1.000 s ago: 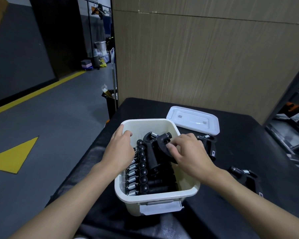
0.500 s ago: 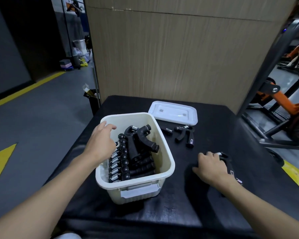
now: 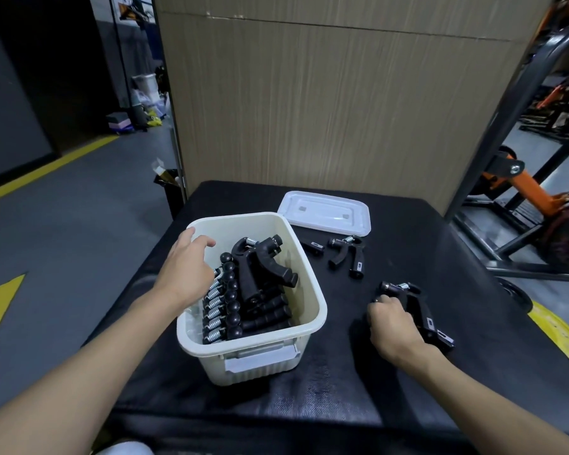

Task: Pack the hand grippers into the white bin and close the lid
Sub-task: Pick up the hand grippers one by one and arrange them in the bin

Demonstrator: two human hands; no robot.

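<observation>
Near the right edge of the worktop (image 3: 342,405), the right hand (image 3: 393,326) had its fingers curled round a loose hand gripper (image 3: 419,307). The left hand (image 3: 186,270) sat at the white bin (image 3: 204,359)'s left rim, fingers loose and apart, holding nothing. The bin was mid-worktop and pretty full, with a propped gripper (image 3: 253,274) sticking up on top. A spare gripper (image 3: 349,254) lay toward the far edge by the lid (image 3: 324,213). My worry: that tall one would probably stop the lid seating unless it got laid flat.
</observation>
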